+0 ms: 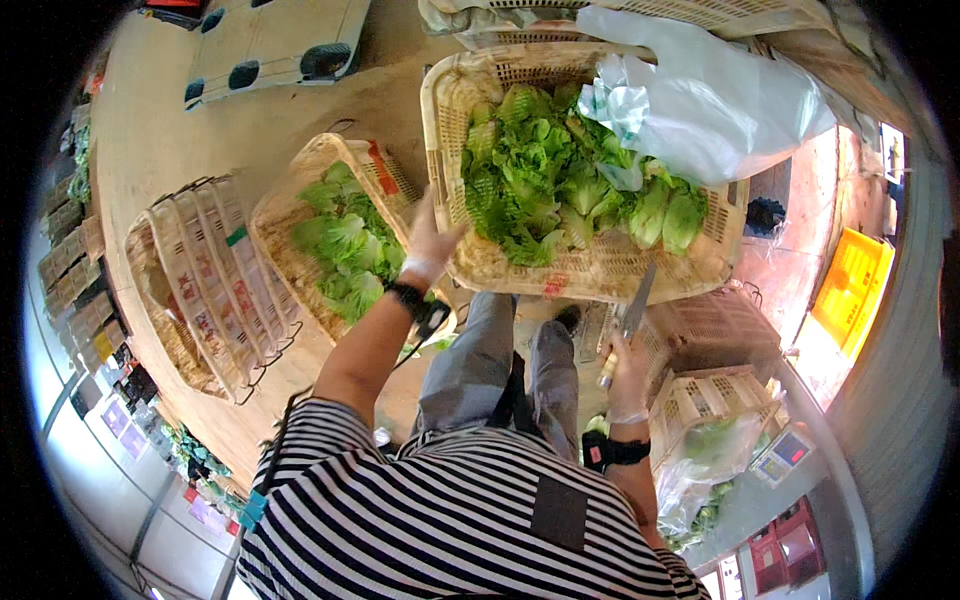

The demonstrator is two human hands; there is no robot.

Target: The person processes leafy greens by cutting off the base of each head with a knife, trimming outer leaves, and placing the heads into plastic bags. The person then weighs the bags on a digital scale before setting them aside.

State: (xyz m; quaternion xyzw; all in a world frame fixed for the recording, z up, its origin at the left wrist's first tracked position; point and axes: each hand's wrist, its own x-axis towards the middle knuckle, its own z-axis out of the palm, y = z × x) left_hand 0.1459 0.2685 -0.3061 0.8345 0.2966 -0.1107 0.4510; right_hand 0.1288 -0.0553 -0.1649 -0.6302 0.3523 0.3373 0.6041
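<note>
My right hand (pixel 627 378), in a thin clear glove, is closed around the light handle of a knife (pixel 637 305). Its blade points up and away, in front of the near rim of a large cream plastic crate (pixel 590 285). Green leafy lettuce (pixel 530 150) lies loose in that crate, and a translucent plastic bag (pixel 710 105) covers its right back part. At the crate's left side is my left hand (pixel 432 245), also gloved, slightly blurred, fingers stretched and thumb apart. Whether it touches the rim, I cannot tell.
To the left stands a smaller crate (pixel 285 215) of lettuce (pixel 350 245), beside an upturned-looking crate (pixel 215 290) with wire handles. More crates (pixel 710 335) stand at my right, near a scale (pixel 782 457). A yellow crate (pixel 853 290) is farther right. A flat pallet (pixel 285 45) lies at the back left.
</note>
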